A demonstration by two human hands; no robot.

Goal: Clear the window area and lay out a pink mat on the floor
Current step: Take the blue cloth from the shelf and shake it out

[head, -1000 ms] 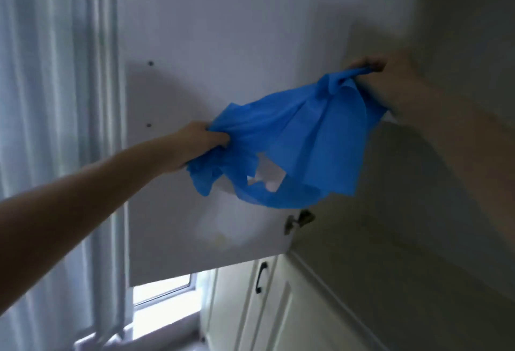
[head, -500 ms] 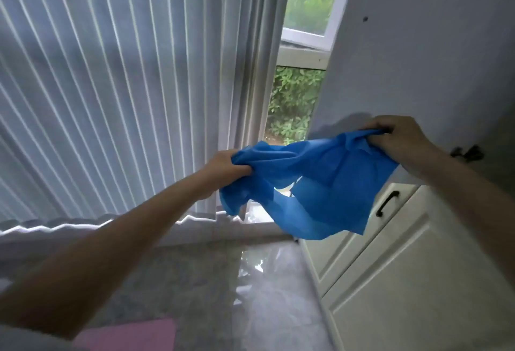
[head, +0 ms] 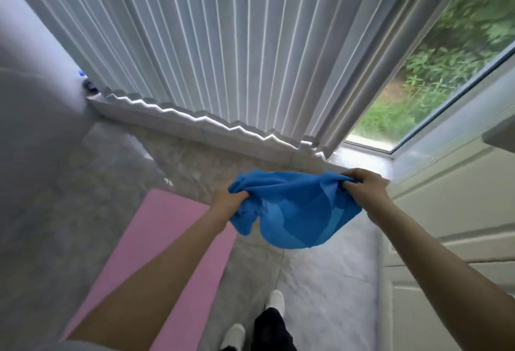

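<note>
The left hand (head: 232,202) and the right hand (head: 365,190) each have their fingers curled tight round a bunched end of a thin, crumpled blue fabric piece (head: 295,211), which may be a bag or a cloth; blur makes it hard to tell. It hangs in the air between the two fists, sagging in a loose belly below the knuckles, so I judge it very light, soft and limp, with no stiffness of its own. Gathered handfuls at the ends, as now, suit it; a pinch at one corner would let the rest drop and swing.

The flat pink foam mat (head: 156,253) lies on the grey marbled tile floor (head: 320,281), below and to the left of the left fingers and partly hidden under the left forearm. Its long axis runs from the lower left of the view up towards the white pleated vertical blinds (head: 237,44), its far short edge pointing at the low sill beneath them and lying apart from it. It looks flexible but springy, light, with a grippy surface. To shift it, I would take a short edge with both hands, thumbs on top, and drag or lift evenly so it does not fold.
</note>
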